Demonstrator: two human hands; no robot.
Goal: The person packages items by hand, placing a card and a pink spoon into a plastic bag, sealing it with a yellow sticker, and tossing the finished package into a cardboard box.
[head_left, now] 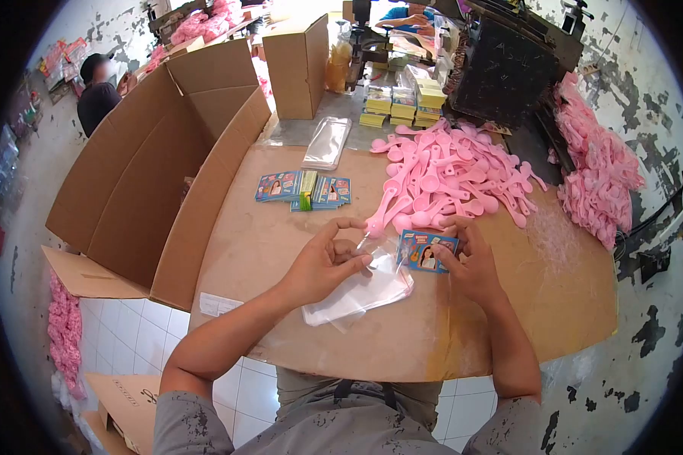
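Note:
My right hand (pixel 472 265) pinches a blue printed card (pixel 425 254) with a picture of a person on it, tilted toward my left hand. The thumb and fingers of my left hand (pixel 330 262) are closed on a thin clear plastic bag (pixel 387 254), whose edge overlaps the card's left side. Under both hands lies a stack of clear plastic bags (pixel 349 299). A pink spoon (pixel 376 225) at the pile's near edge sits right by my left fingertips. Beyond my hands spreads a large heap of pink measuring spoons (pixel 451 171).
Banded blue cards (pixel 322 193) and more clear bags (pixel 326 142) lie farther back on the cardboard-covered table (pixel 243 250). A big open carton (pixel 121 189) stands left. Stacked card bundles (pixel 402 102) and a dark machine (pixel 501 68) are behind. Another person (pixel 99 95) is far left.

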